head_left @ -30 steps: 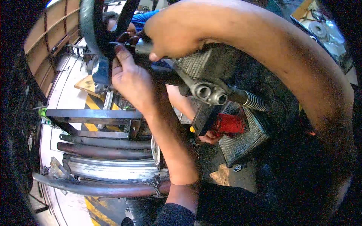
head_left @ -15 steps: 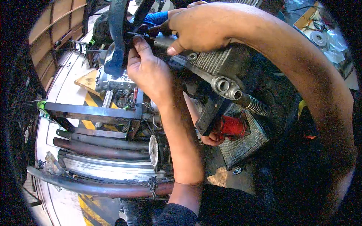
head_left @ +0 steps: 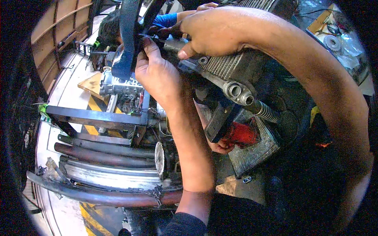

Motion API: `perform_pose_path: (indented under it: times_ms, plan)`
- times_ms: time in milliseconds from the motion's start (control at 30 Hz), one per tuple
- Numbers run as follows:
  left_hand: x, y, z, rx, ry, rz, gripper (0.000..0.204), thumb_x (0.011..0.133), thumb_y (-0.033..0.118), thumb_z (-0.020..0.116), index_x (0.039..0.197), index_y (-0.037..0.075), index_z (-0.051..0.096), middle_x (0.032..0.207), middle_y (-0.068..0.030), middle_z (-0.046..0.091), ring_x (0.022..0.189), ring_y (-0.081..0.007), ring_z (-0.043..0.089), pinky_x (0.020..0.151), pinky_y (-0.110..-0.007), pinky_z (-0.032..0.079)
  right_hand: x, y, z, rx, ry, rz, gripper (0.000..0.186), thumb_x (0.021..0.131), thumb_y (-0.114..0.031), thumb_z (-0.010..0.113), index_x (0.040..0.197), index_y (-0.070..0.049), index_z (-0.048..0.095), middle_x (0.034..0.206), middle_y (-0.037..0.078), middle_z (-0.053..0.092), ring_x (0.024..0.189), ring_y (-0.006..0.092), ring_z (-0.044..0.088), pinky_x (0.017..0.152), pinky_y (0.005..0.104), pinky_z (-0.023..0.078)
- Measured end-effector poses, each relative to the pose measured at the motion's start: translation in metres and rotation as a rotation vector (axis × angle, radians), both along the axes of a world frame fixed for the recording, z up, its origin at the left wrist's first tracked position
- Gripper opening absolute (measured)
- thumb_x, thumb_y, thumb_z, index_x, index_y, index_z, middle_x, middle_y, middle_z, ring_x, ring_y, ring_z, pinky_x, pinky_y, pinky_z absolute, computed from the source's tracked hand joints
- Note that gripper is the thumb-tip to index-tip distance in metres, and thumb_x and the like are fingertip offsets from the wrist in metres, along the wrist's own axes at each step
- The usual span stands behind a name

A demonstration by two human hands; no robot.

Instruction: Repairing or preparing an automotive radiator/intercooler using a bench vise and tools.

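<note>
My left hand (head_left: 159,76) is closed in a pinch beside a dark blue metal arm (head_left: 128,43), thumb up. What its fingertips hold is mostly hidden, though a thin rod end shows beside the thumb. My right hand (head_left: 212,31) reaches over from the right, its thumb and darkened fingers closed around a grey metal cylinder (head_left: 173,44). The cylinder lies level, pointing toward the blue arm. Below my right thumb, a metal bar (head_left: 210,76) slants down to a two-holed end fitting (head_left: 236,91). A small ring (head_left: 202,60) sits on the finned radiator (head_left: 224,65).
Another person's dark hair and blue sleeve (head_left: 165,19) are behind the blue arm. A hand (head_left: 222,146) touches a red cylindrical part (head_left: 242,133) below. Long pipes (head_left: 106,154) and a steel frame (head_left: 94,115) lie at left. A box of parts (head_left: 325,19) stands far right.
The view has shifted slightly, so most things sit a little further right and lower. Both hands keep their hold. More of the other person's hair shows behind the blue arm.
</note>
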State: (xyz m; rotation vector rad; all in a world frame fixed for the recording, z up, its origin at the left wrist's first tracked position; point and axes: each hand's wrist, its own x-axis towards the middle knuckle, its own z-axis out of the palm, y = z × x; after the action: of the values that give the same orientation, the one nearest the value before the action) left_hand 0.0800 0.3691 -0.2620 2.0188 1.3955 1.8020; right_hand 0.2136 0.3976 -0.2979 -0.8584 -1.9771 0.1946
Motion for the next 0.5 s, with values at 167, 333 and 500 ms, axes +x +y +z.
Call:
perform_pose_path:
  times_ms: [167, 333, 500]
  plan:
    - [0.0, 0.0, 0.0, 0.006, 0.009, -0.051, 0.031, 0.097, 0.022, 0.05, 0.1, -0.007, 0.062, 0.091, -0.0102, 0.066, 0.076, -0.0154, 0.059, 0.07, -0.029, 0.048, -0.002, 0.004, -0.005, 0.065, 0.057, -0.009, 0.048, 0.081, -0.035, 0.065, 0.108, 0.004, 0.062, 0.126, 0.016, 0.054, 0.108, 0.0363, 0.056, 0.093, 0.042, 0.043]
    - [-0.003, 0.003, 0.0, 0.012, -0.012, -0.101, 0.03, 0.097, 0.021, 0.05, 0.1, -0.007, 0.062, 0.091, -0.0099, 0.066, 0.076, -0.0154, 0.059, 0.071, -0.029, 0.048, -0.001, -0.001, 0.0, 0.015, 0.023, -0.014, 0.046, 0.081, -0.035, 0.065, 0.11, 0.001, 0.062, 0.123, 0.017, 0.056, 0.108, 0.0368, 0.057, 0.095, 0.0422, 0.042]
    - [-0.005, 0.003, 0.001, 0.047, 0.055, -0.086, 0.029, 0.097, 0.019, 0.049, 0.098, -0.007, 0.062, 0.091, -0.0094, 0.066, 0.076, -0.0151, 0.059, 0.071, -0.029, 0.047, 0.004, -0.007, 0.006, -0.104, -0.052, -0.003, 0.044, 0.081, -0.035, 0.065, 0.111, -0.002, 0.063, 0.116, 0.019, 0.06, 0.107, 0.0356, 0.058, 0.095, 0.0428, 0.041]
